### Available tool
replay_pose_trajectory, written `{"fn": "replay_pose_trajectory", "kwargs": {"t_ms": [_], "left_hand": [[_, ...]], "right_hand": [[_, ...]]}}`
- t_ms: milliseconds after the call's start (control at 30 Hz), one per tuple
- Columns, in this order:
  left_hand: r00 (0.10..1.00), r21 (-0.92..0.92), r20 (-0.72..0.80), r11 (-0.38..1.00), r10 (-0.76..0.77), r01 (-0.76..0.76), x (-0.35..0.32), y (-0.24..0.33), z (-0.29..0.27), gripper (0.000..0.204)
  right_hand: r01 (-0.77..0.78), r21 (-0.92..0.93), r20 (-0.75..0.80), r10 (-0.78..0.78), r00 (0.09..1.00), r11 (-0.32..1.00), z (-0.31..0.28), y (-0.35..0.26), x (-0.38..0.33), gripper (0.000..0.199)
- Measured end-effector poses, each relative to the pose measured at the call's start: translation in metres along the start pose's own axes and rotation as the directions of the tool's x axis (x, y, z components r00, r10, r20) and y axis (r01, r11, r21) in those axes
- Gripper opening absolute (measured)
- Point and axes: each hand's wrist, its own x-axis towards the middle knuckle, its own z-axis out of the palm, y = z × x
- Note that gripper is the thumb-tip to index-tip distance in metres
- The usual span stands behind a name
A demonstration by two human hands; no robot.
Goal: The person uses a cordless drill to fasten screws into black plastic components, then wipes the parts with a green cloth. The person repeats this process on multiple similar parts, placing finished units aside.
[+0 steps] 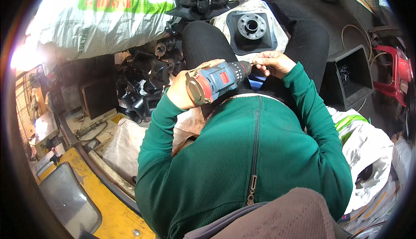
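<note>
Up close, the left hand grips a blue drill held over the lap. The right hand's fingers pinch at the drill's chuck, just below a black flanged part resting on the knees.

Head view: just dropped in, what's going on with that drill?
A person in a green top sits with a blue and red cordless drill gripped in the left hand. The right hand pinches at the drill's chuck end. On a white cloth between the knees lies a black square plate with a round metal hub. More black parts are piled to the left.
</note>
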Motion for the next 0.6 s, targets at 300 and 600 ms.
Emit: {"fn": "replay_pose_trajectory", "kwargs": {"t_ms": [300, 600], "left_hand": [[0.948, -0.146, -0.291, 0.985, -0.126, 0.086, 0.013, -0.020, -0.016, 0.054], [0.956, 0.020, -0.209, 0.976, -0.206, 0.215, 0.068, -0.056, -0.038, 0.054]], "right_hand": [[0.352, 0.107, -0.471, -0.264, 0.841, 0.930, -0.038, 0.009, 0.010, 0.035], [0.067, -0.453, -0.733, -0.414, 0.539, 0.889, -0.066, -0.025, 0.069, 0.050]]}}
